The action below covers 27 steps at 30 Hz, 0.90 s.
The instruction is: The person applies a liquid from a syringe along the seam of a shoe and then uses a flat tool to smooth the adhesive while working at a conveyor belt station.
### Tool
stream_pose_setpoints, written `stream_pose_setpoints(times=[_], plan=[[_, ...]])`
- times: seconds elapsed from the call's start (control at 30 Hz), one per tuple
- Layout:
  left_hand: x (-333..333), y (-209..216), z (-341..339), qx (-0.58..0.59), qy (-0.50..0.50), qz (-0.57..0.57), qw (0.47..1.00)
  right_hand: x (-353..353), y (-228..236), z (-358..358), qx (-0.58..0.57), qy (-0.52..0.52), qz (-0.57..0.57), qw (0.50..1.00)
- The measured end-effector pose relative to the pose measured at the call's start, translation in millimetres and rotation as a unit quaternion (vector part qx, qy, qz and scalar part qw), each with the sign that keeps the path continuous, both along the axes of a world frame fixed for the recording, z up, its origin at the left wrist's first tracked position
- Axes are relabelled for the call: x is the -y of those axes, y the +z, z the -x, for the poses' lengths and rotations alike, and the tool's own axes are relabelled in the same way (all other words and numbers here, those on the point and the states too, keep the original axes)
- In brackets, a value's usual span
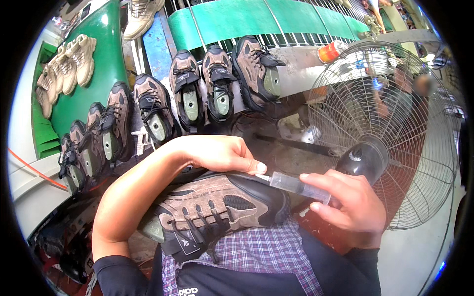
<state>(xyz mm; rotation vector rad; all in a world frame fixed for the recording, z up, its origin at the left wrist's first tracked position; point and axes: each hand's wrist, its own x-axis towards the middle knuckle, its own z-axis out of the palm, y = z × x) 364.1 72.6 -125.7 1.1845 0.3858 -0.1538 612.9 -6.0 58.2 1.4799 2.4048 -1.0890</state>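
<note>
A brown and black lace-up shoe (212,202) lies on its side across my lap, toe to the right and sole facing away from me. Part of a green shoe last (151,227) shows at its opening. My left hand (219,152) curls over the sole edge, thumb pressed near the toe; its other fingers are mostly hidden. In my right hand (350,204) is a clear plastic syringe (298,186), held between thumb and fingers. Its pale nozzle points left and meets the sole edge beside my left thumb.
Several similar shoes on lasts (190,93) stand in a curved row beyond my arms. Beige shoes (81,59) sit on a green surface (106,49) at left. A large caged fan (368,153) is close on the right. An orange-white can (332,51) lies behind.
</note>
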Motion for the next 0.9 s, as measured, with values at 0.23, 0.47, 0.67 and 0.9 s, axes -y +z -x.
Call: stream_pose_setpoints(times=[0.23,0.47,0.67,0.9], plan=[[4,0,1,0.009,-0.009,-0.01,1.0,-10,11,22,0.07,0.111,-0.047,0.99],[5,2,5,0.018,-0.016,-0.051,0.998,-16,13,43,0.108,0.142,-0.064,0.982],[3,2,2,0.016,-0.032,-0.068,0.997,-30,27,61,0.145,0.236,-0.096,0.956],[5,3,5,0.0,-0.014,-0.06,0.998,-28,37,67,0.196,0.269,-0.141,0.932]])
